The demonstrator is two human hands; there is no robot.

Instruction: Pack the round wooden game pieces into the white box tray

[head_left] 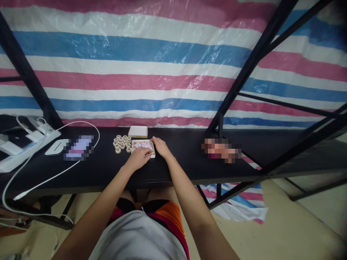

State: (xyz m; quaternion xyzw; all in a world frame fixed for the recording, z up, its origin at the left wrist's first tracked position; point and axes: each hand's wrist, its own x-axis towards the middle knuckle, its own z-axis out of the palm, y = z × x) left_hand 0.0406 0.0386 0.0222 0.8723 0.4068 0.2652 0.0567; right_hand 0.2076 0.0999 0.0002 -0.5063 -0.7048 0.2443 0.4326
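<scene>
White and shallow, the box (153,156) sits on the black tabletop (184,164) directly ahead of me, partly covered by my left hand (138,157). Over my remote view I see that hand lying across the near side of the box, its fingers curled down at the near right corner; the view is too small for me to tell whether they pinch anything. My right hand (161,147) is not clenched: its fingers stretch forward, close together, and touch the box along its right edge, with the fingertips at the far right corner.

Just ahead of my left fingers, a pink-and-white sheet (141,144) lies inside the box. Immediately to the left of that hand, round pale pieces (122,146) with dark marks are gathered in a loose cluster, most of them lying flat. Beyond both hands, just behind the box, rests a flat white slab (138,130) with a yellowish near side.

Well to the left of my left hand I have a white power strip (50,137) and a white cable (20,195), its plug end near the front edge. Beyond both hands, a striped plastic sheet (135,82) hangs behind the tabletop.
</scene>
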